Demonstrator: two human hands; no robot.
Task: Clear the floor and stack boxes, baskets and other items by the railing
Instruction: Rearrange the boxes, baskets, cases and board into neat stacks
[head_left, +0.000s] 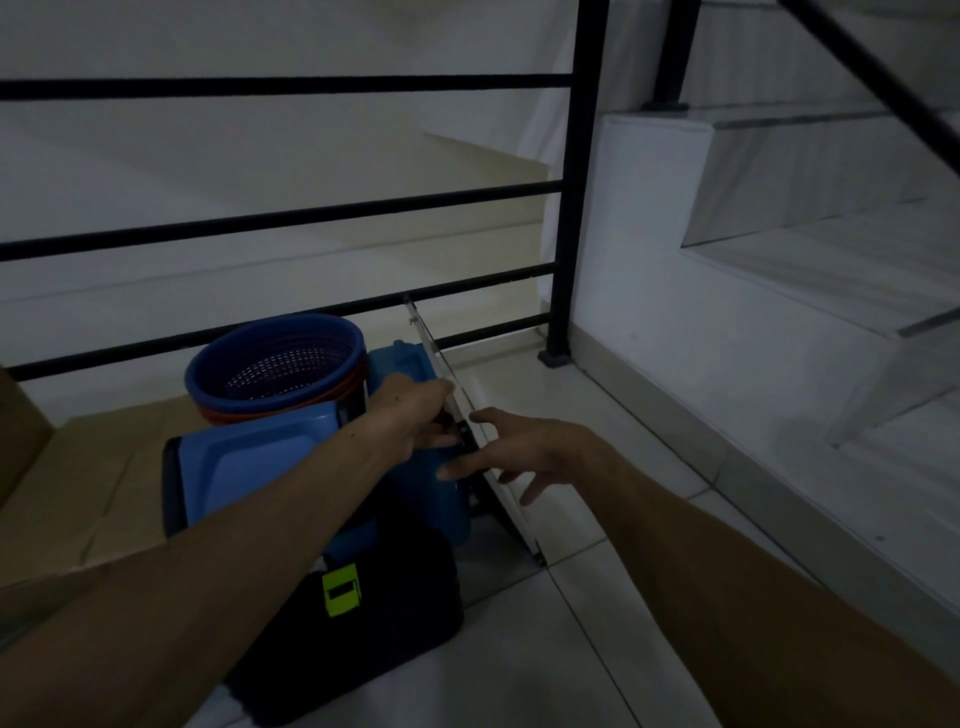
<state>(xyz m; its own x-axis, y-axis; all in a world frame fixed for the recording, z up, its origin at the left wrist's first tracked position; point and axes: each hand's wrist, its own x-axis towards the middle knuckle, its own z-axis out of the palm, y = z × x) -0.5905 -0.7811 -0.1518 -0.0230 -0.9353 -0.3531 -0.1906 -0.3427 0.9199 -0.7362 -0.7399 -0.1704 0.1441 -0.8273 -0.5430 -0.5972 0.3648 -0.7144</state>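
- Railing (291, 215): black metal bars, with the pile gathered at its foot on pale glossy floor (597, 623) tiles.
- Cardboard boxes (88, 488) lie flat, matte brown, at the left.
- Black case (395, 613), dull, with a yellow-green latch, sits nearest.
- Blue stool (249, 462): smooth moulded plastic.
- Basket (278, 364): round, blue, perforated, nested on a reddish one.
- Panel (470, 410): thin, white, rigid, leaning on edge beside the stool; judged the step in hand, next needing settling steadily against the pile.
- Left hand (415, 415) grips the panel's edge.
- Right hand (511, 449) is spread, fingertips at the panel.
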